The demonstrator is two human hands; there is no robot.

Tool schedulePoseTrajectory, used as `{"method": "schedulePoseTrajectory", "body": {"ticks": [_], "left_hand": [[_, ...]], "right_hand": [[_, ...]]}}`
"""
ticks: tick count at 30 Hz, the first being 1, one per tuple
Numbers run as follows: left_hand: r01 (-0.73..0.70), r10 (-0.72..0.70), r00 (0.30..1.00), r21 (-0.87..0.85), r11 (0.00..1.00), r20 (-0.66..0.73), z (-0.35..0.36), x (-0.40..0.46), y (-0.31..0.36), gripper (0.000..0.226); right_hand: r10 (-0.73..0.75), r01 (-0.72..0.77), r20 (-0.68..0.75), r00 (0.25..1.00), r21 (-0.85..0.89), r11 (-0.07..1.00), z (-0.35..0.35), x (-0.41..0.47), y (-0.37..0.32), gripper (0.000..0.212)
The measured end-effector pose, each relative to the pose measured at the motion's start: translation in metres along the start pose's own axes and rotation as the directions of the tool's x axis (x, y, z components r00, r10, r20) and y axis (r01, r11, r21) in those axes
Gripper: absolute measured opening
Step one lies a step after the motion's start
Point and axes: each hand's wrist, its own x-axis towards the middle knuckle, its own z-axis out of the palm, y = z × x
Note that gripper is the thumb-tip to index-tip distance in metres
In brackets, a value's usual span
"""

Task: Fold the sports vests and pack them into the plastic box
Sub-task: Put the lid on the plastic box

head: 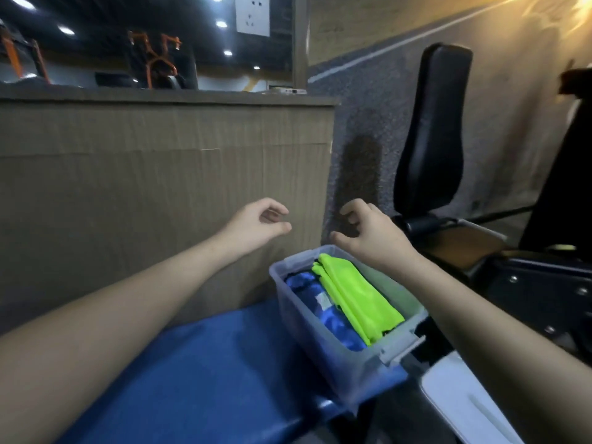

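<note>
Hands hover above a translucent grey plastic box (323, 341) that sits at the far end of a blue padded bench (198, 373), hard by a brown wood-grain partition (160, 174). From my remote seat I see the left hand (256, 224) and the right hand (368, 233) both raised clear of the box, fingers loosely curled and holding nothing. Inside lie the task's things: a folded blue patterned sports vest (323, 310) along the left side and a folded fluorescent green sports vest (355, 293) beside it on the right, partly overlapping it. I judge the packing close to done, since no loose vest shows on the bench. A white lid-like panel (464, 408) lies at lower right, just beyond the box's latch end (402, 347); whether it belongs to the box I cannot tell. To finish well, I would bring both palms down flat on the green vest, press the stack level below the rim, and tuck any raised edge inward so nothing catches. A black padded seat back (432, 129) stands behind.
</note>
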Motion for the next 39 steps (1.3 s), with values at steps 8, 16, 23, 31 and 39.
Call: {"method": "schedulePoseTrajectory", "body": {"ticks": [8, 16, 23, 31, 39], "left_hand": [[-0.067, 0.081, 0.976, -0.076, 0.995, 0.203, 0.139, -0.010, 0.070, 0.022], [-0.069, 0.129, 0.893, -0.153, 0.986, 0.431, 0.286, -0.043, 0.132, 0.024], [-0.011, 0.083, 0.816, -0.128, 0.992, 0.572, 0.384, -0.069, 0.127, 0.028], [0.137, -0.144, 0.770, 0.059, 0.989, 0.621, 0.485, -0.060, 0.046, 0.027], [0.172, -0.283, 0.750, 0.236, 0.956, 0.598, 0.564, -0.043, -0.044, 0.030]], "right_hand": [[0.186, -0.189, -0.042, 0.982, -0.058, 0.980, -0.062, -0.087, 0.105, 0.046], [0.370, -0.373, -0.044, 0.928, -0.086, 0.924, -0.097, -0.178, 0.202, 0.048], [0.524, -0.524, -0.026, 0.851, -0.069, 0.849, -0.086, -0.244, 0.275, 0.049], [0.693, -0.691, 0.061, 0.718, -0.058, 0.721, -0.029, -0.295, 0.368, 0.046], [0.825, -0.814, 0.133, 0.550, -0.135, 0.565, 0.032, -0.337, 0.464, 0.050]]}}
